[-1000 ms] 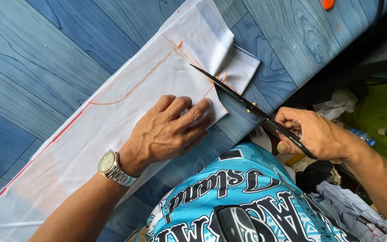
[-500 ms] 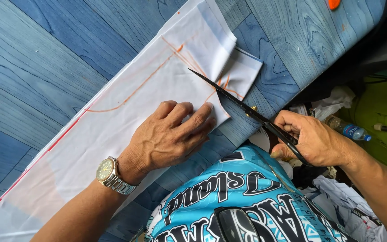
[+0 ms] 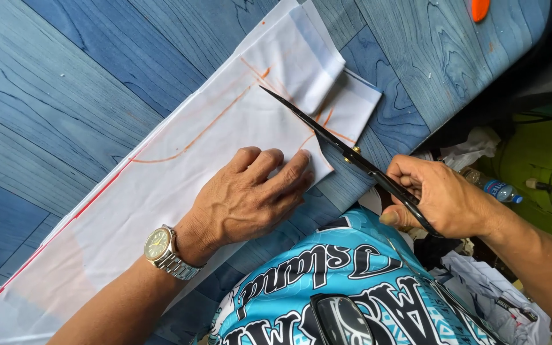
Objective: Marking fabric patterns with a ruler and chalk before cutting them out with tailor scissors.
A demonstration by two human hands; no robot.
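Observation:
A long folded piece of white fabric [image 3: 180, 166] with orange chalk lines lies across the blue wood-grain table [image 3: 65, 83]. My left hand [image 3: 247, 198], a metal watch on its wrist, lies flat on the cloth near its lower edge and presses it down. My right hand [image 3: 442, 198] grips the handles of black scissors [image 3: 327, 137]. Their long blades reach up and left over the fabric along the chalk line, the tip near the folded end of the cloth.
An orange object [image 3: 480, 9] lies at the table's top edge. Right of the table, below its edge, are a plastic bottle [image 3: 490, 186], a green bag [image 3: 544, 166] and scraps of cloth [image 3: 493, 287].
The scissors have advanced up and left along the chalk line into the fabric. My right hand followed toward the cloth. My left hand kept pressing in the same spot.

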